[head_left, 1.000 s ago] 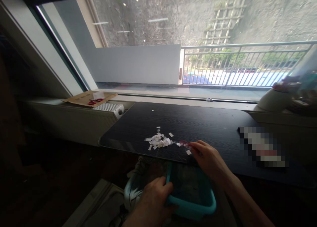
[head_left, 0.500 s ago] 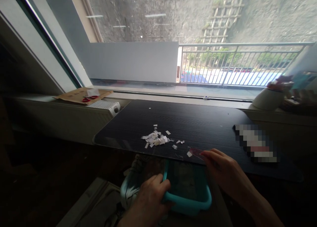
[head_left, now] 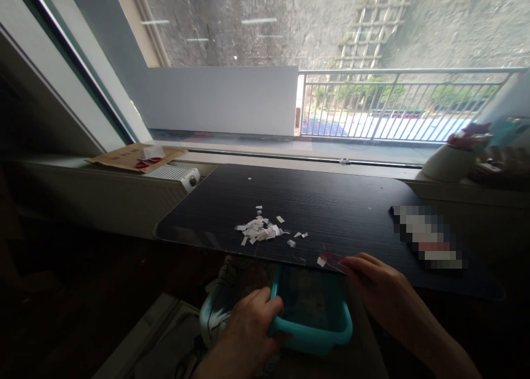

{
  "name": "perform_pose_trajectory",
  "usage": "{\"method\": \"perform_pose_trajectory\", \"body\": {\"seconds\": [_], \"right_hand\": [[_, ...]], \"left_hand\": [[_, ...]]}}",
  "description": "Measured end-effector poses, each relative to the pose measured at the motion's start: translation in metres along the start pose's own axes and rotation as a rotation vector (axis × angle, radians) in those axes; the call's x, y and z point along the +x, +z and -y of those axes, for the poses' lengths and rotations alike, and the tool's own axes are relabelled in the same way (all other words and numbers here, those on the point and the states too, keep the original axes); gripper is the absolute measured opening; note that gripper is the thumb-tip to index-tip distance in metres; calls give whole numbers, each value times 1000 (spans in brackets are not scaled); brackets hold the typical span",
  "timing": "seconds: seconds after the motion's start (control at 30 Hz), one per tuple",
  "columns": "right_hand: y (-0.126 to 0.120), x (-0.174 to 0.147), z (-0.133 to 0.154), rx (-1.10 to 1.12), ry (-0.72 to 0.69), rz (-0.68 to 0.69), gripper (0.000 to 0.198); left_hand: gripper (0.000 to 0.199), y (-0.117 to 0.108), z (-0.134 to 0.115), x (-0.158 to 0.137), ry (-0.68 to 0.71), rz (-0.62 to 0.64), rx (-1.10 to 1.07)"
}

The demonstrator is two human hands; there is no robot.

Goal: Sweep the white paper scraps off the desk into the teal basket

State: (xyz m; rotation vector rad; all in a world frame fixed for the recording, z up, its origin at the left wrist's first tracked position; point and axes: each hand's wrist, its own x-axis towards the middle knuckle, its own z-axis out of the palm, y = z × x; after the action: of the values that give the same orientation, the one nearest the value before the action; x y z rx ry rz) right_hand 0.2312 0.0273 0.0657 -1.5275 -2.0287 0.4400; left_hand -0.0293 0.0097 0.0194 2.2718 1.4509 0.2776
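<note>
Head view: left hand grips teal bin; right hand pinches card.

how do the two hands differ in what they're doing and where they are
The left hand grips the rim of the teal bin below the table edge; the right hand rests at the dark table's edge, fingertips on a small reddish card. Left is curled shut, right flatter. Both are bare.
</note>
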Motion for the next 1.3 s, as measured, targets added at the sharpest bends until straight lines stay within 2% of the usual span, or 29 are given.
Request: {"method": "perform_pose_trajectory", "body": {"seconds": [0.17, 0.37, 0.57, 0.77, 0.9, 1.17, 1.3], "right_hand": [[-1, -6, -2, 45, 10, -8, 23], [-5, -11, -3, 64, 6, 85, 22], [-5, 0, -2, 17, -9, -49, 23], [-6, -8, -8, 68, -15, 74, 22], [-7, -10, -7, 96, -17, 81, 23], [1, 18, -3, 53, -79, -10, 25], [13, 42, 3, 52, -133, 18, 28]], "left_hand": [[20, -2, -2, 1, 5, 12, 11], [19, -8, -7, -1, 18, 22, -14], [21, -9, -7, -1, 11, 25, -4], [23, -10, -9, -1, 24, 3, -46], [26, -11, -13, 1, 43, 2, -58], [26, -13, -17, 5, 47, 27, -17], [26, -11, -17, 6, 57, 49, 5]]}}
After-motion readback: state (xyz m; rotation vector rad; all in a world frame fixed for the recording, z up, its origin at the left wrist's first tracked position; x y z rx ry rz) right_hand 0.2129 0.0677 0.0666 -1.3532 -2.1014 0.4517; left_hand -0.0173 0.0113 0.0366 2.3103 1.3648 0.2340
